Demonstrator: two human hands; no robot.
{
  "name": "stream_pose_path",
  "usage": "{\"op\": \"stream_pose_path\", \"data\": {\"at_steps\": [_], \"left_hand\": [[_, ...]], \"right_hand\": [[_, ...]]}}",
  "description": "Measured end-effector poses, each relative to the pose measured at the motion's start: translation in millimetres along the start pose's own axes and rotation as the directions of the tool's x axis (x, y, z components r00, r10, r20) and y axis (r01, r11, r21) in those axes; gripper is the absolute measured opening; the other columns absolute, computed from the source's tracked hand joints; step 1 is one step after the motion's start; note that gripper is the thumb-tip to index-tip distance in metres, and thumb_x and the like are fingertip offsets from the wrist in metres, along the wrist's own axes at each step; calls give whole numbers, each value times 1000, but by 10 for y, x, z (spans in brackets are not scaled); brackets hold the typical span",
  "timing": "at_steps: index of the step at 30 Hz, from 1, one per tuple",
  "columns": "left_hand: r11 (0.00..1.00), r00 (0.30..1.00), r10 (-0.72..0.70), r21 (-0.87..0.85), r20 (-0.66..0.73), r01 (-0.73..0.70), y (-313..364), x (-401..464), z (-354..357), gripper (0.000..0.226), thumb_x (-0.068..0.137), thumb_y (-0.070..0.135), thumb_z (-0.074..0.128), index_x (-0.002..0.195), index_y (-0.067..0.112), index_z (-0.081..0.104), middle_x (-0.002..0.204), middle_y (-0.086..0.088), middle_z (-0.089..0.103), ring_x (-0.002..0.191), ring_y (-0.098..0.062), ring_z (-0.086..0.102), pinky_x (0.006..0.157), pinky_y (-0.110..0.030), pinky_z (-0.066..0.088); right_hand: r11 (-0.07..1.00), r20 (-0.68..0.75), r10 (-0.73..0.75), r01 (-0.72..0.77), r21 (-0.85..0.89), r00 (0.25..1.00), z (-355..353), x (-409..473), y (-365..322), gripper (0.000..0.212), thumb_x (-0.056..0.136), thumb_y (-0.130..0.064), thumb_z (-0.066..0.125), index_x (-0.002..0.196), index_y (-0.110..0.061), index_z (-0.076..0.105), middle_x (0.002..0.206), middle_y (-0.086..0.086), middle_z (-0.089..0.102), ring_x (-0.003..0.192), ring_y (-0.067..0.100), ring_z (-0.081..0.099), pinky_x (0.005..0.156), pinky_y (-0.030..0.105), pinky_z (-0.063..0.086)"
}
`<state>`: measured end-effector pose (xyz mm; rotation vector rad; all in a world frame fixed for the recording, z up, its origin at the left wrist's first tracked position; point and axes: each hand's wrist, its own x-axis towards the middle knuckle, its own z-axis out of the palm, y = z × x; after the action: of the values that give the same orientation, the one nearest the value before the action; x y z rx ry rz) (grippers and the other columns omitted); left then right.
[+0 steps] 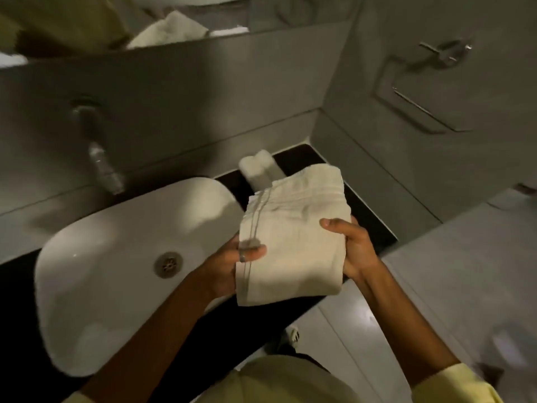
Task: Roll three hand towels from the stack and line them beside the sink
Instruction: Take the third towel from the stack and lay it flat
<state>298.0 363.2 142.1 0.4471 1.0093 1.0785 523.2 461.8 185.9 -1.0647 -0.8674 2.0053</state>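
Grey bathroom walls close in a dark bench (293, 162) carrying a white sink (96, 274) at nine o'clock. Two rolled towels (257, 168) are seen lying side by side at twelve o'clock, just beside the sink's far corner, so two of three appear done. A third hand towel (290, 237) is held above the bench at centre, folded flat and not yet rolled. It is gripped on its near-left edge by the left hand (232, 266) and on its right edge by the right hand (353, 248), thumbs on top. Rolling and placing it in line is judged to remain. No stack is visible, unless blurred in the mirror.
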Motion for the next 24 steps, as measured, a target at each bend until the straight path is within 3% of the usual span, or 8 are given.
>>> {"op": "stream_pose_path", "data": {"at_steps": [2, 7, 10, 12, 15, 18, 22, 24], "left_hand": [[979, 998, -42, 203, 44, 33, -178, 400, 290, 78, 67, 11, 82, 137, 25, 51, 126, -1, 68, 118, -22, 62, 102, -42, 49], [935, 999, -38, 352, -27, 45, -235, 1184, 874, 79, 80, -10, 70, 143, 26, 38, 129, 7, 57, 114, -16, 56, 73, -13, 54], [921, 994, -16, 386, -104, 55, -377, 1713, 966, 80, 78, -8, 73, 145, 20, 38, 134, 1, 56, 118, -20, 57, 92, -33, 51], [862, 979, -30, 490, -203, 128, -617, 1993, 897, 77, 79, -2, 76, 144, 17, 40, 139, -8, 56, 124, -26, 56, 96, -38, 50], [689, 919, -196, 619, -342, 377, -1020, 2196, 705, 75, 77, 15, 79, 141, 16, 41, 140, -12, 52, 126, -35, 52, 94, -47, 52], [541, 911, -194, 735, -364, 409, -1215, 2261, 594, 88, 65, 39, 83, 139, 18, 40, 139, -9, 53, 121, -29, 56, 92, -49, 55], [132, 952, 86, 951, -293, 281, -1087, 2394, 790, 97, 74, 55, 71, 150, 19, 23, 153, -11, 32, 137, -33, 39, 109, -47, 41], [59, 973, 173, 987, -155, 147, -975, 2578, 949, 75, 91, 45, 58, 152, 18, 23, 156, -10, 28, 141, -30, 33, 115, -42, 33]], "right_hand": [[999, -85, 0, 4, 48, 996, -440, 27, -43, 71, 61, -9, 75, 129, -13, 57, 118, 15, 68, 106, 35, 67, 79, 45, 57], [995, -213, -19, 39, 91, 977, -1250, 405, -123, 56, 72, -7, 71, 127, -13, 60, 123, 17, 67, 113, 39, 64, 90, 53, 54], [1000, -294, 2, -6, -15, 956, -1668, 709, -119, 55, 78, -17, 76, 130, -15, 59, 121, 15, 70, 110, 37, 66, 95, 55, 52], [965, -442, 56, -162, -205, 895, -1990, 856, 58, 59, 78, -28, 78, 131, -17, 55, 120, 13, 68, 106, 34, 66, 91, 57, 55], [774, -471, 130, -387, -502, 872, -2446, 908, 441, 68, 81, -30, 78, 137, -19, 40, 129, 10, 54, 111, 33, 60, 75, 53, 61], [640, -380, 112, -359, -679, 918, -2703, 981, 545, 71, 83, -27, 76, 140, -15, 36, 126, 7, 51, 108, 31, 59, 59, 39, 61], [194, -284, -101, -261, -946, 953, -2792, 1323, 466, 67, 87, -37, 69, 140, -10, 38, 134, 16, 47, 118, 38, 54, 92, 47, 52], [68, -197, -193, -187, -980, 961, -2727, 1510, 425, 64, 95, -40, 56, 147, -13, 31, 149, 16, 37, 133, 36, 42, 104, 47, 43]]}}
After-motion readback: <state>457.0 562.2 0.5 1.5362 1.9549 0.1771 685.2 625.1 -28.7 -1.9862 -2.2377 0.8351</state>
